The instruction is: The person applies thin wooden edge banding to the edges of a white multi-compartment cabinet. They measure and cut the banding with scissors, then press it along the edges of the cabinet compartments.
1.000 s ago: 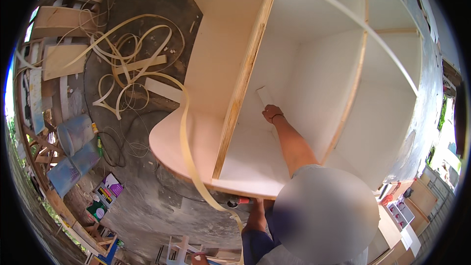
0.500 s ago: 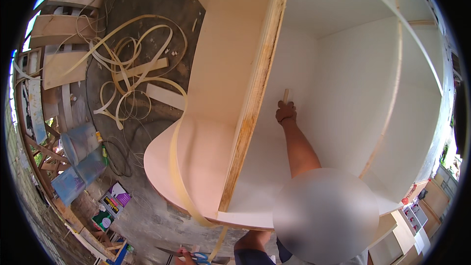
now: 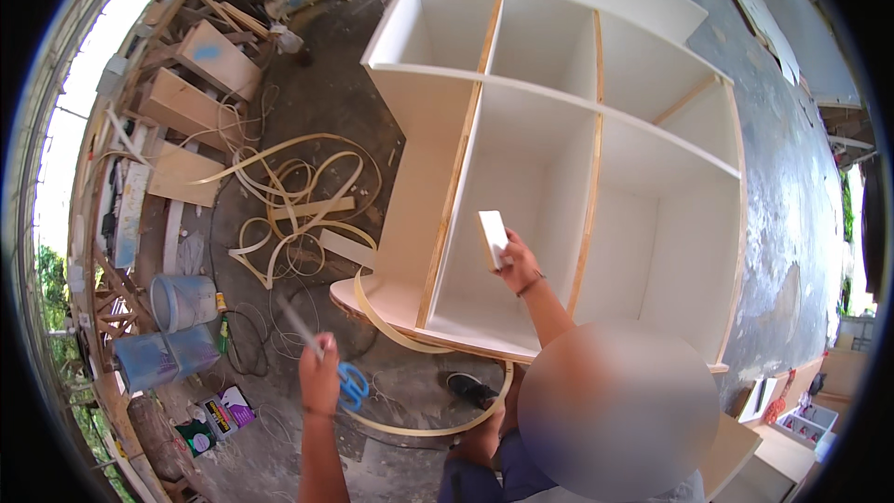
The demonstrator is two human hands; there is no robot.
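Right hand (image 3: 519, 265), fingers clamped, is holding white block (image 3: 491, 235) at its 11 o'clock; left hand (image 3: 319, 377) is gripping blue-handled scissors (image 3: 352, 386). Edging strip (image 3: 419, 431) is looping at 6 o'clock from shoe (image 3: 472, 389); stepping could snag it.

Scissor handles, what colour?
Blue: the scissor handles show best in the head view, just beside the hand.

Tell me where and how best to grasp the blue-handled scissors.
Probably by the blue handles, coming from the picture's right: they stick out there, while the left hand covers the middle and the blurred blade points away, up and left.
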